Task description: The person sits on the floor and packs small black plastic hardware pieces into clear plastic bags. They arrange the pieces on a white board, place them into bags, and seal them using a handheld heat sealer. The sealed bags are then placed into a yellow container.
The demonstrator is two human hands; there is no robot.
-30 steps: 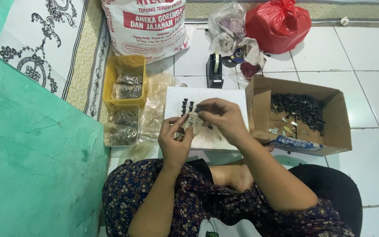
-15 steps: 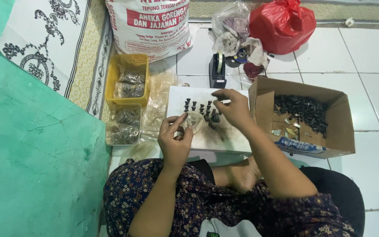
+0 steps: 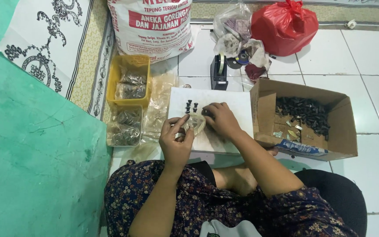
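Observation:
My left hand (image 3: pixel 175 140) holds a small clear plastic bag (image 3: pixel 194 124) open over the white board (image 3: pixel 237 105) on the floor. My right hand (image 3: pixel 221 119) is closed on a few small black bolts at the mouth of that bag. Two black bolts (image 3: pixel 191 106) stand upright on the board just left of my right hand. A cardboard box (image 3: pixel 343 131) to the right holds a heap of black bolts (image 3: pixel 305 112).
A yellow tray (image 3: pixel 130 66) and a clear tray (image 3: pixel 126 131) with bagged metal parts lie left of the board. A tape dispenser (image 3: pixel 219 72), a printed white sack (image 3: pixel 154 26), a red plastic bag (image 3: pixel 284 26) and crumpled bags sit beyond. A green wall (image 3: pixel 31 166) stands to the left.
My right hand swept across the row of upright bolts on the board, gathered most of them and moved back to the bag. Only two bolts stay standing.

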